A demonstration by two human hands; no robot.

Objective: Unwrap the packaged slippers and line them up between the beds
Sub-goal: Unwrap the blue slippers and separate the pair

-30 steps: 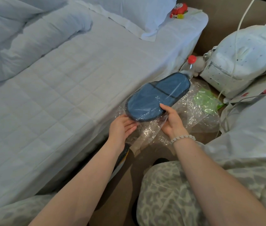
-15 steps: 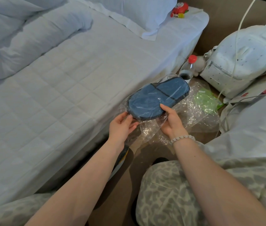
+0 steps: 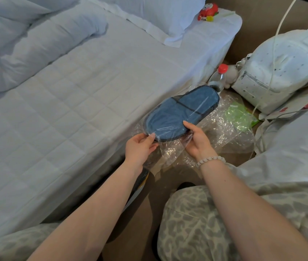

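Note:
A pair of blue slippers [image 3: 181, 112] with dark trim, stacked flat inside a clear plastic wrapper, is held in the air over the gap beside the bed. My left hand [image 3: 140, 149] pinches the near end of the wrapper from the left. My right hand [image 3: 196, 140], with a bead bracelet on the wrist, grips the near right edge, thumb on top of the slipper. The loose open end of the wrapper [image 3: 170, 153] hangs down between both hands.
A white quilted bed [image 3: 74, 110] fills the left. On the brown floor lie crumpled clear plastic [image 3: 230, 136] and a green packet [image 3: 240, 117]. A red-capped bottle [image 3: 219, 76], a white backpack [image 3: 277, 76] with a white cable, and a red toy [image 3: 207, 12] lie beyond.
The wrapped slippers have turned slightly and shifted a little left and toward me. Both hands kept their hold on the wrapper's near end.

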